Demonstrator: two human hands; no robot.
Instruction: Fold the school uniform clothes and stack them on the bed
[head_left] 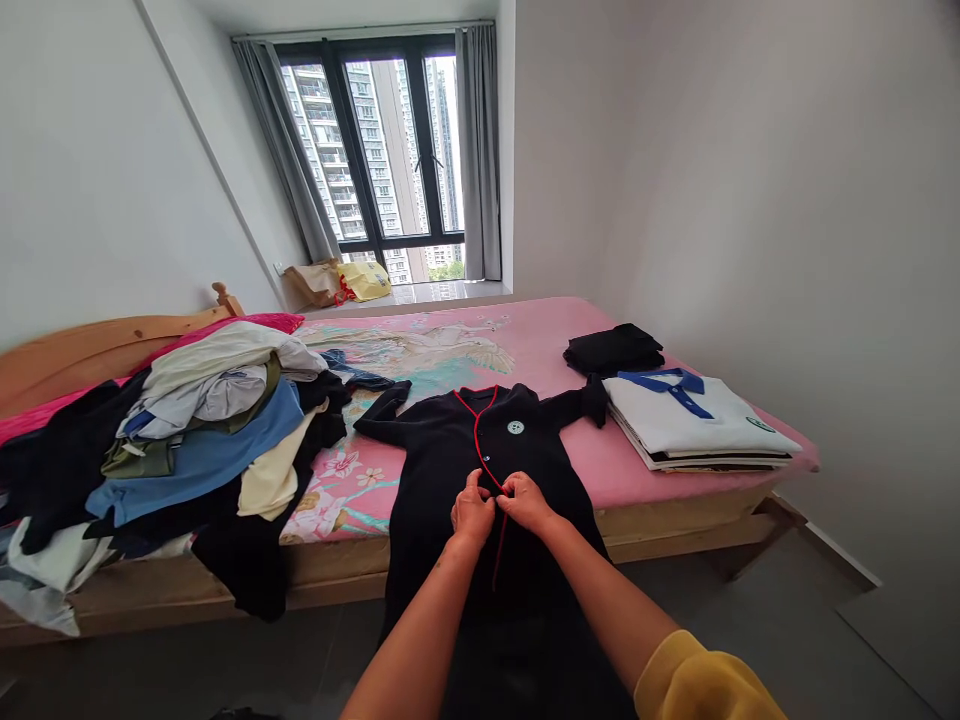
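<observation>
A black garment with red piping and a small round badge (pixel 465 450) lies face up on the pink bed (pixel 525 340), its lower part hanging over the near edge. My left hand (pixel 472 508) and my right hand (pixel 525 500) meet at the red-piped front opening in the middle of the garment. Both pinch the fabric there with fingers closed. The sleeves spread out to either side on the sheet.
A big heap of mixed unfolded clothes (pixel 172 440) covers the bed's left side. At the right sit a stack of folded white shirts with a blue collar on top (pixel 697 420) and a folded black item (pixel 613 348). Bags (pixel 337 282) lie on the window sill.
</observation>
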